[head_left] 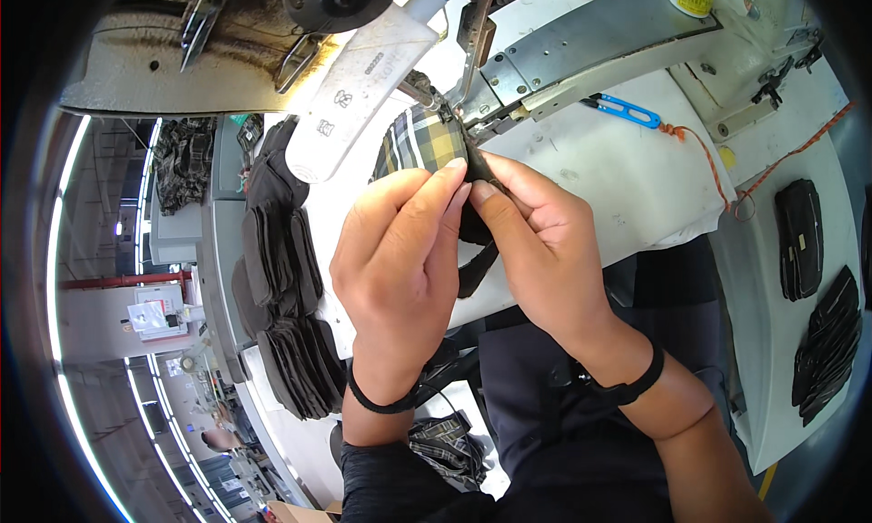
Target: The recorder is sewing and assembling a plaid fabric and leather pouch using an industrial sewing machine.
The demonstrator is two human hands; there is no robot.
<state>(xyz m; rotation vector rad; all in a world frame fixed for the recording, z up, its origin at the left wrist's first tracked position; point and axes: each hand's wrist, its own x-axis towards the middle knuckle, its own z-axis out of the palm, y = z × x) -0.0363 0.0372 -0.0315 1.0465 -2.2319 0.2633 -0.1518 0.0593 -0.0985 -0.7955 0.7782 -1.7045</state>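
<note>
My left hand [400, 260] pinches the near edge of a fabric piece [427, 142], checked in yellow, black and white with a dark edge. Thumb and fingertips are pressed together there. Facing it, my right hand [545, 241] pinches the dark edge of that same piece, its thumb almost meeting the left fingertips. The far end of the fabric lies by the needle area of a sewing machine [590, 55]. A dark strip of cloth hangs below my fingers. What exactly sits between the fingertips is partly hidden.
Blue thread snips [629, 112] on an orange cord [699, 146] lie right of the machine. A white oblong part [363, 96] overhangs the left side. Stacks of dark cloth pieces [286, 260] line the left; dark bundles [799, 241] lie on the right surface.
</note>
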